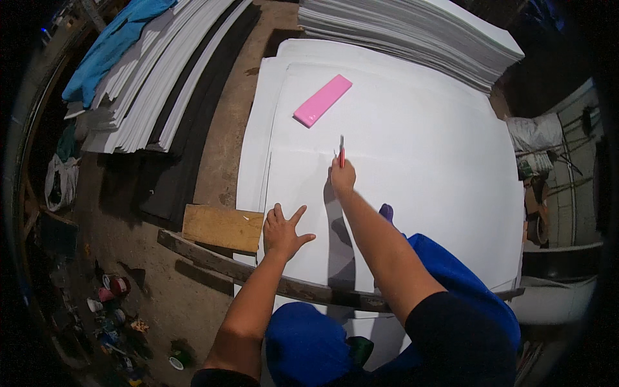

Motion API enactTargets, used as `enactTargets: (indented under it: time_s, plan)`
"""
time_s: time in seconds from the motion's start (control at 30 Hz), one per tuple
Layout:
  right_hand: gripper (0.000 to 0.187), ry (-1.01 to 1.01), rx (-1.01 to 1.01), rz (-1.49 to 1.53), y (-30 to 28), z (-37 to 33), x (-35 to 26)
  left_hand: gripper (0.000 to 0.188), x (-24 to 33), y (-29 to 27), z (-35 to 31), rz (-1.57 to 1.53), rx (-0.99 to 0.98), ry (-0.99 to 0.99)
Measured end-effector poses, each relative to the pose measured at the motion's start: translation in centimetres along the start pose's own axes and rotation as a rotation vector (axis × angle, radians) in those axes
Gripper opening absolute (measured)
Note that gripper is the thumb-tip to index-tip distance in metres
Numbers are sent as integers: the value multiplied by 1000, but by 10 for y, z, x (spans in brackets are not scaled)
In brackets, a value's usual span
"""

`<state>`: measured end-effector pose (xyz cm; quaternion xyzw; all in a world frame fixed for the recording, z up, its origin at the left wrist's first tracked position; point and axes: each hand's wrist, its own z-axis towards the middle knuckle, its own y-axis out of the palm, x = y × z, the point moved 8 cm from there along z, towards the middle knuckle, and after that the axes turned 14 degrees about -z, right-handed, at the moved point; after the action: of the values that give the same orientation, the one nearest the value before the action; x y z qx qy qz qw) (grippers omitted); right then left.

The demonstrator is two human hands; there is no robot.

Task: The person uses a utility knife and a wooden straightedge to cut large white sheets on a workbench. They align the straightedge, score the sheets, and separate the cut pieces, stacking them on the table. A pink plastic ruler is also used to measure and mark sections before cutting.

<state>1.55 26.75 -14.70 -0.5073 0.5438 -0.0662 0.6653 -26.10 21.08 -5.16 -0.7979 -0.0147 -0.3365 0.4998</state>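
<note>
1. My right hand (342,175) is in the middle of the frame. Its fingers are pressed together around a thin red cutter (341,149), which stands almost upright with its tip on the top white sheet (419,187).
2. My left hand (282,231) lies flat on the lower left part of the same sheet, palm down, fingers spread wide and the thumb pointing to the right.
3. A pink flat block (322,100), long and rectangular, lies tilted on the sheet in the upper middle, well apart from both hands. I cannot see any label on it.
4. The sheet lies on a stack of similar white sheets; their left edges show as steps just left of my left hand.
5. A thick pile of white sheets (412,32) fills the upper right, with its layered edge facing me.
6. More piles of white and dark sheets (161,84) run along the upper left, with a blue cloth (109,45) lying on top.
7. A wooden board (222,227) lies just beside my left hand, on a dark wooden bar (213,258) that crosses the lower frame under my forearms.
8. Small round tins and tape rolls (113,303) lie on the floor at the lower left.
9. The widest free room is on the sheet to the right of the cutter.
</note>
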Motion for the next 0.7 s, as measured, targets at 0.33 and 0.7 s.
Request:
enactTargets:
  time_s: [0.33,0.7]
  plan:
    - [24,-20,-171,-309,-127,-161,81,92,-8,4,1,148,-67,-102]
    - [35,-236,-366,-477,-143,-170,77,84,7,4,-15,145,-8,-107]
